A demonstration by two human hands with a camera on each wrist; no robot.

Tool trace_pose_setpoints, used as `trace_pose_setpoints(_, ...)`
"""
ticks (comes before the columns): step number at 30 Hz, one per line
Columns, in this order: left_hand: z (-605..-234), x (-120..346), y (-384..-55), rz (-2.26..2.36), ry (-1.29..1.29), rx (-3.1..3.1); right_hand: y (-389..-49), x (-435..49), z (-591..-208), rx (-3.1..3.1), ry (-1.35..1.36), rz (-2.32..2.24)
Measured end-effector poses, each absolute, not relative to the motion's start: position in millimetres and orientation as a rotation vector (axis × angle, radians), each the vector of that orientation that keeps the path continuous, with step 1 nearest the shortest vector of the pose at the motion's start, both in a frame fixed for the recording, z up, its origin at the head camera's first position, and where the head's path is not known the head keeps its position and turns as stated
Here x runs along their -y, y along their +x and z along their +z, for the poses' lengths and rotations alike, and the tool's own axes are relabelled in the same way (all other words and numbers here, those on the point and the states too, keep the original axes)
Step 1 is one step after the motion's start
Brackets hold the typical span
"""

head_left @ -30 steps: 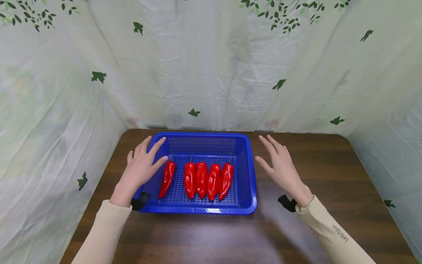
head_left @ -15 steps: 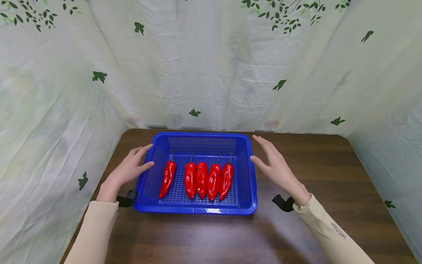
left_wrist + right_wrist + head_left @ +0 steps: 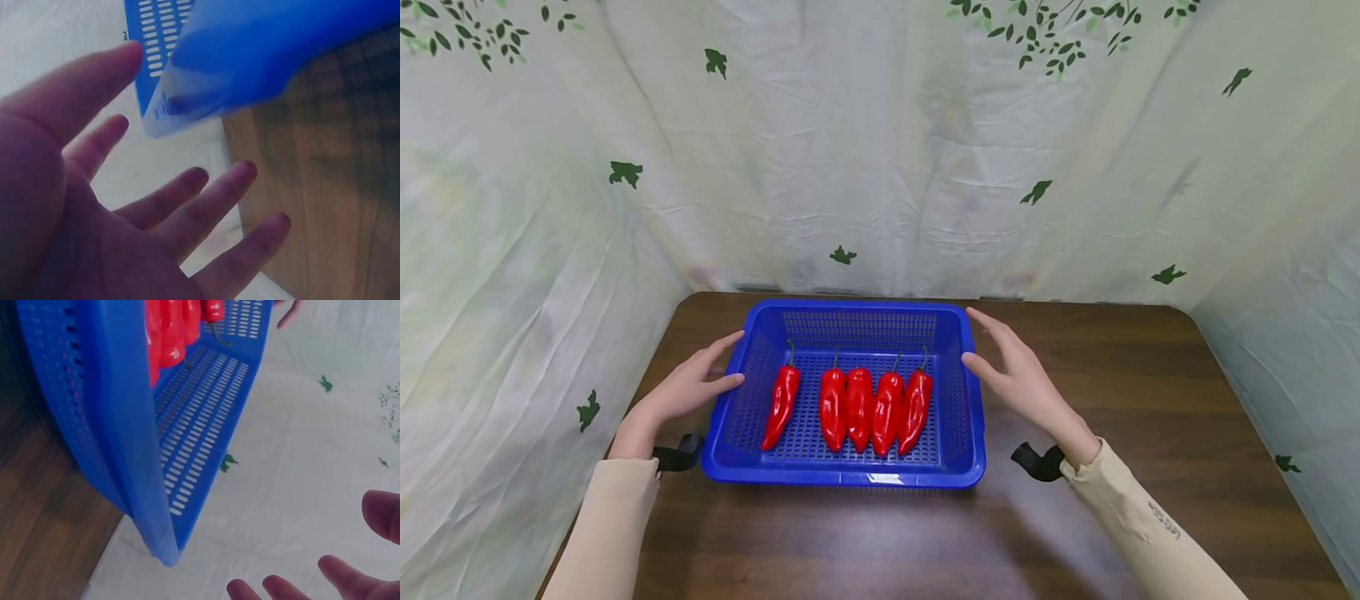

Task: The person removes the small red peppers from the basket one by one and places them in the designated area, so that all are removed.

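Note:
A blue plastic basket (image 3: 790,477) sits on the wooden table, with several red chili peppers (image 3: 859,410) lying side by side on its slotted floor. One pepper (image 3: 781,407) lies apart at the left. At the basket's left rim is my left hand (image 3: 681,390), fingers spread; in the left wrist view its thumb is close by the basket wall (image 3: 145,94), and contact is unclear. My right hand (image 3: 1028,379) is beside the right rim, thumb and fingers apart. The right wrist view shows its fingertips away from the basket (image 3: 128,419). Neither hand grips anything.
A brown wooden table (image 3: 1135,400) extends to both sides and in front of the basket. A pale curtain (image 3: 887,167) with green leaf prints hangs behind and at the sides. Black straps (image 3: 1037,461) are on both wrists.
My left hand has moved left from above the basket to its left rim. My right hand has moved left toward the right rim. The basket and peppers stay put.

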State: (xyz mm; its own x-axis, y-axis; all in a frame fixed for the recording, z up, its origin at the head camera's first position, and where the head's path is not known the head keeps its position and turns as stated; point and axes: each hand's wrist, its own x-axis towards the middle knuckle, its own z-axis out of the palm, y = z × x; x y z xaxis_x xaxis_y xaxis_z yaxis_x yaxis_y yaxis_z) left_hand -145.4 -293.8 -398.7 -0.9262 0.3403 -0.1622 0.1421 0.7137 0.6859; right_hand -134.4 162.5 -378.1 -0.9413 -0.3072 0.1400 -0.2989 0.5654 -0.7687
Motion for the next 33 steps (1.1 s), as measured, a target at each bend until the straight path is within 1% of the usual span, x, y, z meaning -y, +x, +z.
trace_pose_setpoints(6, -402, 300, -145, 1.116, 0.355, -2.487, -135, -159, -378, -2.656, -0.527, -1.447)
trace_pose_setpoints(18, -420, 308, -157, 1.3, 0.434, -2.199, -140, -145, -383, -2.183, -0.417, -1.588)
trace_pose_setpoints(33, -433, 308, -165, 1.527, 0.271, -1.863, -150, -119, -401, -1.986, -0.195, -1.59)
